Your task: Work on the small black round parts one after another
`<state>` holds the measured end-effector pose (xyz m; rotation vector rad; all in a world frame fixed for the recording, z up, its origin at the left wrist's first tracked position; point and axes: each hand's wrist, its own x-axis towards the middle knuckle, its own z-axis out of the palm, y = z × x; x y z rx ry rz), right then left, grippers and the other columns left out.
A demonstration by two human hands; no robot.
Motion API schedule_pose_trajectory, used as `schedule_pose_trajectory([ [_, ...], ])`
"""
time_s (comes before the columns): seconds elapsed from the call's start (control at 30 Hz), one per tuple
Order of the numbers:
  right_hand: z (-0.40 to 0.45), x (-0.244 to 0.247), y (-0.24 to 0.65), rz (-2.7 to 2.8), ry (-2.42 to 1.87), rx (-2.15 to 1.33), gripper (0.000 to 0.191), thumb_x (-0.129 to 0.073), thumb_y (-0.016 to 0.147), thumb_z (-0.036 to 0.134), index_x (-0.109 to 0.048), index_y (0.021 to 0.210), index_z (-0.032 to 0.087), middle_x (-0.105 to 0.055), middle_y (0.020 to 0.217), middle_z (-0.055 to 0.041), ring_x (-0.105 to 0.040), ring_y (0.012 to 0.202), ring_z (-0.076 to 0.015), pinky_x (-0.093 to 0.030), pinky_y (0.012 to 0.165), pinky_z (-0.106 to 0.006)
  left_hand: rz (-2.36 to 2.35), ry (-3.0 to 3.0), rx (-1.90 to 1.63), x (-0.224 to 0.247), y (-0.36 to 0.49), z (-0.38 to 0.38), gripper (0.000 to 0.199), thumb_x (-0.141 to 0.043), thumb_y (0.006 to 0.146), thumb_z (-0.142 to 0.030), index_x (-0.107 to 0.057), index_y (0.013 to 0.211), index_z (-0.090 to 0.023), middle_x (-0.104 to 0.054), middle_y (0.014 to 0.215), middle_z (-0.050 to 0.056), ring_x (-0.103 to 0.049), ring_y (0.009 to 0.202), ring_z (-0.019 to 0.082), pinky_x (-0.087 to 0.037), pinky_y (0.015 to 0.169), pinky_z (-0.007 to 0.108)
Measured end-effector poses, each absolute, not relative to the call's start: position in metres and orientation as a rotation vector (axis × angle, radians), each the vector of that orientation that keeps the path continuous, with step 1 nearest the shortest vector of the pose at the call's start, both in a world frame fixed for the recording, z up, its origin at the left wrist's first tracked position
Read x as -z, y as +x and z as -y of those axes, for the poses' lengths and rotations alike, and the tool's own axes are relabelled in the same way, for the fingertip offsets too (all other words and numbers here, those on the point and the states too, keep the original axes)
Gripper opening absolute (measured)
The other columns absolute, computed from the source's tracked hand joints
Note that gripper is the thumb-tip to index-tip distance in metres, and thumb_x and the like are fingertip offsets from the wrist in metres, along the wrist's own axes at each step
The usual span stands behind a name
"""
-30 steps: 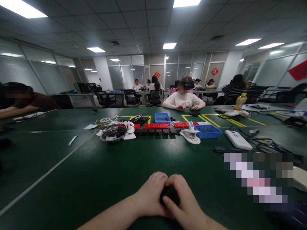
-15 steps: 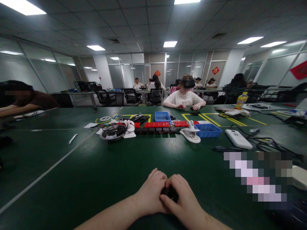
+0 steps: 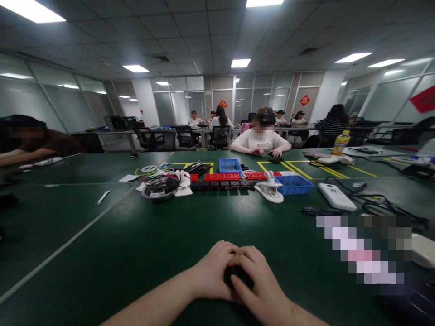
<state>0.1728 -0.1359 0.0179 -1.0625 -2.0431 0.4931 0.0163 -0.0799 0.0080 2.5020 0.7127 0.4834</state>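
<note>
A small rounded black object (image 3: 238,275) sits low in the middle of the view, mostly covered by fingers. My left hand (image 3: 215,270) is wrapped round its left and far side. From the right, my right hand (image 3: 260,276) curls over it, with the thumb along the near side and the fingers across the top. The fingertips of both hands meet at the far side. Both hands are just above or on the green table (image 3: 163,253); which one cannot be told. What exactly the black object is stays hidden.
Beyond the hands lie red and black power strips (image 3: 222,177), blue trays (image 3: 294,184), a white clip (image 3: 271,192) and a metal bowl (image 3: 159,192) with cables. To the right are a white power bank (image 3: 336,197) and black cables. A person (image 3: 261,138) sits opposite.
My right hand's fingers and thumb have shifted slightly on the black object, the fingers reaching further left over it. The view has moved very little.
</note>
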Motion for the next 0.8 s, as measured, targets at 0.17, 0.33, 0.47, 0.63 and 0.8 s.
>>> schedule_pose_trajectory([
  [0.17, 0.135, -0.015, 0.173, 1.996, -1.167, -0.481, 0.012, -0.056, 0.075, 0.021, -0.048, 0.084, 0.019, -0.051, 0.084, -0.0039, -0.047, 0.080, -0.0198, -0.039, 0.072, -0.036, -0.896, 2.453, -0.527, -0.016, 0.019, 0.088, 0.049, -0.073, 0.051, -0.042, -0.044, 0.084, -0.019, -0.048, 0.093, 0.002, -0.045, 0.085, 0.018, -0.040, 0.077, 0.031],
  [0.33, 0.132, -0.013, 0.170, 2.011, -1.250, -0.433, 0.011, -0.055, 0.076, 0.021, -0.044, 0.073, 0.019, -0.049, 0.075, -0.0024, -0.046, 0.072, -0.0181, -0.039, 0.066, -0.033, -0.996, 2.509, -0.510, -0.011, 0.023, 0.090, 0.046, -0.071, 0.051, -0.046, -0.039, 0.072, -0.019, -0.045, 0.082, -0.001, -0.043, 0.077, 0.017, -0.038, 0.073, 0.030],
  [0.47, 0.133, -0.013, 0.171, 2.010, -1.221, -0.448, 0.007, -0.054, 0.076, 0.019, -0.047, 0.075, 0.018, -0.050, 0.078, -0.0033, -0.047, 0.075, -0.0186, -0.039, 0.068, -0.034, -0.961, 2.526, -0.479, -0.005, 0.022, 0.086, 0.039, -0.070, 0.054, -0.039, -0.042, 0.070, -0.019, -0.047, 0.081, -0.001, -0.044, 0.079, 0.017, -0.037, 0.079, 0.030],
  [0.63, 0.134, -0.017, 0.172, 1.998, -1.139, -0.509, 0.004, -0.049, 0.076, 0.015, -0.051, 0.079, 0.018, -0.052, 0.082, -0.0042, -0.047, 0.079, -0.0190, -0.039, 0.072, -0.035, -0.836, 2.499, -0.471, -0.006, 0.019, 0.081, 0.036, -0.072, 0.053, -0.032, -0.049, 0.078, -0.019, -0.051, 0.088, -0.001, -0.046, 0.085, 0.017, -0.036, 0.083, 0.030],
  [0.8, 0.135, -0.022, 0.173, 2.039, -0.948, -0.556, 0.015, -0.043, 0.074, 0.010, -0.054, 0.078, 0.019, -0.056, 0.081, -0.0029, -0.048, 0.082, -0.0184, -0.039, 0.074, -0.035, -0.724, 2.515, -0.424, -0.005, 0.017, 0.078, 0.032, -0.073, 0.052, -0.025, -0.052, 0.076, -0.021, -0.051, 0.094, -0.003, -0.046, 0.093, 0.017, -0.028, 0.097, 0.033],
])
